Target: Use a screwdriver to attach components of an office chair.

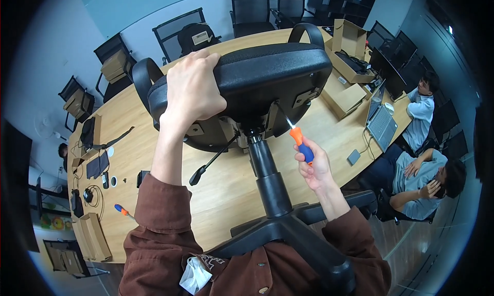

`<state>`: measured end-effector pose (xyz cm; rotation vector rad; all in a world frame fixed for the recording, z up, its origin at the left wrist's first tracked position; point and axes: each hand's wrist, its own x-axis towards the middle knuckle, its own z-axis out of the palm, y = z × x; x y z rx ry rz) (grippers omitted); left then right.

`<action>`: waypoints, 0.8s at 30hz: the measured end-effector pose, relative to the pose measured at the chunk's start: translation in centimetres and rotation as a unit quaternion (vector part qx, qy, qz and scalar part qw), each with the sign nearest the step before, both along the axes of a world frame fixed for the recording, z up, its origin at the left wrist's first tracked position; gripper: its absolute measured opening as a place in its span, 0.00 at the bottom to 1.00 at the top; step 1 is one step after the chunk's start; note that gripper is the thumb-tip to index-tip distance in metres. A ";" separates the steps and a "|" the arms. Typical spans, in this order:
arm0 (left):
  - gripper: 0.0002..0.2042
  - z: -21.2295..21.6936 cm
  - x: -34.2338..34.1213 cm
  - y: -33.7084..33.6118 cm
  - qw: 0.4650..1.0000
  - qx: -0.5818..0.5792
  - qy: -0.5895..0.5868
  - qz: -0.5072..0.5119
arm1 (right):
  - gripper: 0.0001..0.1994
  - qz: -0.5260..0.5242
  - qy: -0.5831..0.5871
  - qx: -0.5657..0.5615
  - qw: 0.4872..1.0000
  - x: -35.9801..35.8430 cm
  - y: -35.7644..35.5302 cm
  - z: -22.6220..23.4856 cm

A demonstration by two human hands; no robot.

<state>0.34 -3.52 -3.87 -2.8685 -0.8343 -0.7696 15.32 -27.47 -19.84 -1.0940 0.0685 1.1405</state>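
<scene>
A black office chair (267, 74) lies tipped on the wooden table (226, 188), its seat underside and gas column (270, 180) facing me. My left hand (193, 90) grips the edge of the seat cushion at the upper left. My right hand (315, 167) holds a screwdriver (300, 141) with an orange and blue handle. Its metal tip points up toward a bracket under the seat, close to it. The chair's star base (303, 234) rests against my chest.
A second orange and blue screwdriver (122, 210) lies on the table's left part, near cables, dark pouches and cardboard boxes (95, 237). Open boxes and laptops (382, 125) sit at the right end. Two people sit at the right. Empty chairs line the far side.
</scene>
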 end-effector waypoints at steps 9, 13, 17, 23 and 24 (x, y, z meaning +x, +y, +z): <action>0.32 0.1 -0.1 -0.1 1.000 0.009 0.002 0.002 | 0.23 0.042 -0.249 -0.146 0.956 -1.7 1.2 0.4; 0.32 0.1 -0.2 0.0 1.000 -0.005 0.010 0.007 | 0.23 -0.057 -0.584 -0.159 0.794 -3.4 0.7 0.4; 0.31 0.1 -0.2 0.0 1.000 -0.002 0.004 0.004 | 0.22 -0.095 -0.757 -0.130 0.633 -3.7 -0.2 0.6; 0.31 -0.1 -0.1 0.0 1.000 -0.001 0.007 0.004 | 0.14 -0.142 -0.791 -0.134 0.579 -4.1 0.5 0.4; 0.31 -0.1 -0.1 0.0 1.000 0.002 -0.002 0.002 | 0.14 -0.134 -0.793 -0.141 0.578 -4.1 0.6 0.3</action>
